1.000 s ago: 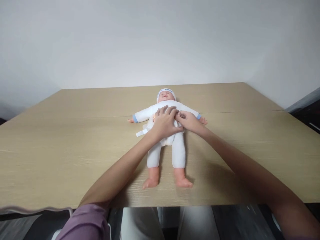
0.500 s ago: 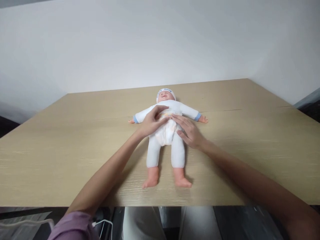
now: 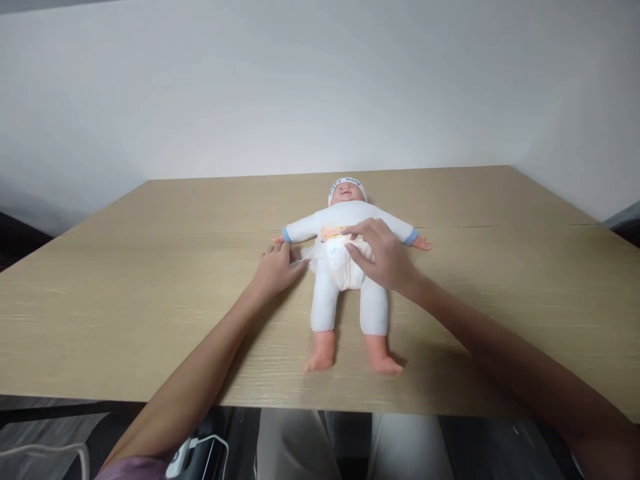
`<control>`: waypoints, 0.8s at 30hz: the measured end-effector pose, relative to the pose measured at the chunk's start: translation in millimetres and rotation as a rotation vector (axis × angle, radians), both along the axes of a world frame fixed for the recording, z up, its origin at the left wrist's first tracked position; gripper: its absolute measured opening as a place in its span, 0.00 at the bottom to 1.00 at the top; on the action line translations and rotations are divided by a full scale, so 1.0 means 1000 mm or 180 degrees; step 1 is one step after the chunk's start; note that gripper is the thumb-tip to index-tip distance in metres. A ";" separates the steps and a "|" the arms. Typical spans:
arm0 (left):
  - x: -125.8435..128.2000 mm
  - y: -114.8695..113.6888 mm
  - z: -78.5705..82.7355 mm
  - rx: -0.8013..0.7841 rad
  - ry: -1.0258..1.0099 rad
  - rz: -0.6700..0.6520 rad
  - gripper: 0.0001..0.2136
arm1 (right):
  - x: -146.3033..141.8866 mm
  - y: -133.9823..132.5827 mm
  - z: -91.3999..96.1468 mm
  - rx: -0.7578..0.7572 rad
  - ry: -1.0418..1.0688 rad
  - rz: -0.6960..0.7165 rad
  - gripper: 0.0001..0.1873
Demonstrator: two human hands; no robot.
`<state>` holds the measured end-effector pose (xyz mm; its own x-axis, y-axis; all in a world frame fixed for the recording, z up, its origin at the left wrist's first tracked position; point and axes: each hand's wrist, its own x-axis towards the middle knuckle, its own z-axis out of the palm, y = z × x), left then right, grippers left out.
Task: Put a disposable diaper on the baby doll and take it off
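Observation:
A baby doll (image 3: 345, 212) in a white suit with blue cuffs lies on its back on the table, arms spread, feet toward me. Around its hips is a white diaper (image 3: 340, 263) with an orange printed waistband. On the left, one thin side wing of the diaper is spread outward. My left hand (image 3: 279, 270) is low over the table beside the doll's arm, thumb and curled fingers at that wing's edge. Over the diaper's front is my right hand (image 3: 385, 257), index finger at the waistband, thumb apart from it. It holds nothing that I can see.
The wooden table (image 3: 150, 287) has a thin seam across it and meets a white wall (image 3: 320, 87) at the back. Below the front edge are my legs (image 3: 295, 443) and a white cable (image 3: 220, 443) at a device.
My left hand has moved left off the doll's belly to the table beside it, and the diaper's side wing now spreads out there. My right hand has shifted slightly up over the waistband.

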<state>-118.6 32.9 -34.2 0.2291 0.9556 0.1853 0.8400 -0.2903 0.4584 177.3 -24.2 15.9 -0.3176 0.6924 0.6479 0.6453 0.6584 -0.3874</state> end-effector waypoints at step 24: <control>0.081 0.025 0.022 -0.0531 -0.2639 -0.0975 0.26 | -0.032 0.056 0.015 -0.1499 0.0017 -0.0093 0.20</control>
